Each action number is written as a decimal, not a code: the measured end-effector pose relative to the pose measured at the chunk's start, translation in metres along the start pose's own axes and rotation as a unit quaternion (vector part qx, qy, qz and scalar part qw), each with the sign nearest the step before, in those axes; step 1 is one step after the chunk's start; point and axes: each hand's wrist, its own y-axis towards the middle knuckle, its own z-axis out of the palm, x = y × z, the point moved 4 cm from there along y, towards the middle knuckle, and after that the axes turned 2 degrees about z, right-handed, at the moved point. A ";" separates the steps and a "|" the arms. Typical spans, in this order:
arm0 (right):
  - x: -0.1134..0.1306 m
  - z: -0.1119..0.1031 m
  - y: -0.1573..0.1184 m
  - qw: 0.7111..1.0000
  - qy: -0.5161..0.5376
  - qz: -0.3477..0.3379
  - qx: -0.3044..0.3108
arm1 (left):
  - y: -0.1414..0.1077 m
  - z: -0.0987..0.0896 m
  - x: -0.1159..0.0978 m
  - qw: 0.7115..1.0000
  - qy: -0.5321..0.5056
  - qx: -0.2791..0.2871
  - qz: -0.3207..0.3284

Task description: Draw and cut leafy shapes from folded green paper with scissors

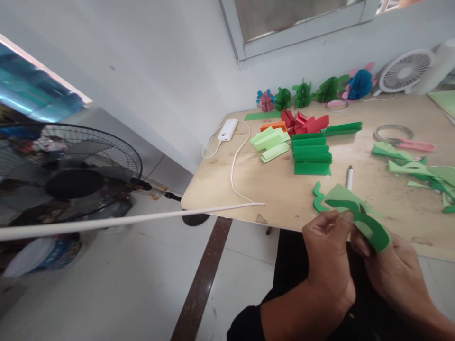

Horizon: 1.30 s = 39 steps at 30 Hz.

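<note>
1. Bench [284,199]: folded dark green paper stack [312,154] lies mid-top, white pen [350,177] just beside it
2. Left hand [329,255], at the near edge, pinches the green cut-out [366,222]
3. Right hand [394,270] closes on the same cut-out from beneath

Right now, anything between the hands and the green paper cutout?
Nothing visible. Left hand and right hand both already pinch the green paper cutout at the table edge, fingers directly on it.
</note>
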 end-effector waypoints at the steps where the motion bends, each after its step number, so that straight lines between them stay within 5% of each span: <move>1: 0.002 0.001 0.000 1.000 -0.003 0.004 -0.001 | -0.001 0.001 -0.001 1.000 0.003 -0.008 0.000; 14: -0.008 0.002 -0.001 0.998 0.011 0.010 -0.055 | 0.002 0.006 -0.004 0.997 -0.002 -0.029 0.068; 25: 0.019 0.008 0.002 0.992 -0.079 -0.028 -0.093 | 0.010 0.001 0.007 0.995 0.027 -0.034 0.087; 39: 0.033 0.012 0.003 0.974 -0.183 0.008 -0.133 | 0.010 0.005 0.008 0.996 -0.009 -0.012 0.090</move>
